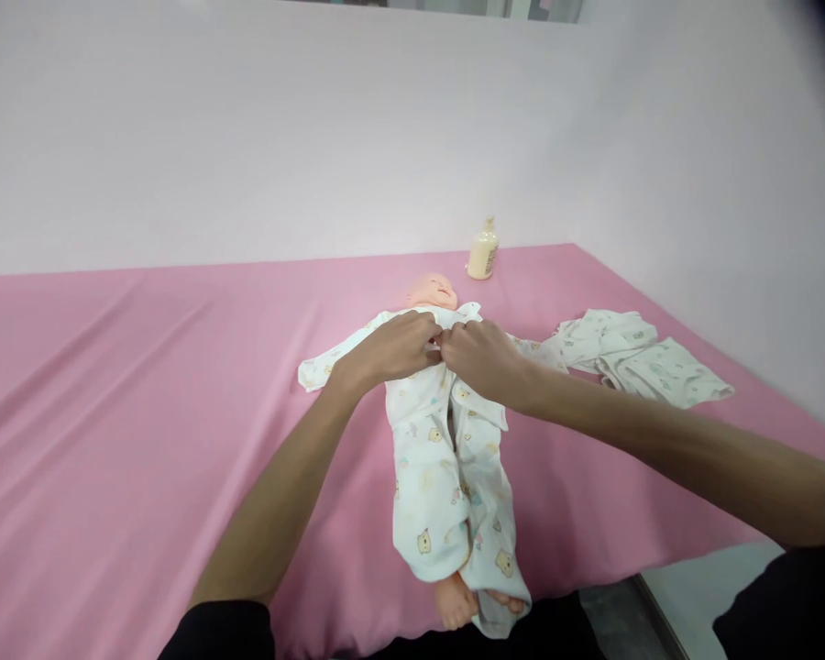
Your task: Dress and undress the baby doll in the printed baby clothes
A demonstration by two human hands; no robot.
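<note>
A baby doll (432, 291) lies on its back, its head away from me and its bare feet towards me. It wears a white baby shirt (412, 399) and white baby trousers (426, 495) printed with small bears. Over the doll's chest, my left hand (402, 348) and my right hand (485, 357) meet with their fingers closed in a pinch on the shirt's front. The exact bit of cloth between the fingertips is hidden by my fingers. Below my right hand, a lower corner of the shirt sticks out loose. Both sleeves are spread out sideways.
A pink sheet (144, 412) with some creases covers the table. Behind the doll's head stands a cream pump bottle (482, 255). White printed baby clothes (666, 367) lie to the right. Pale walls rise at the back and right, and the table's front edge is close to me.
</note>
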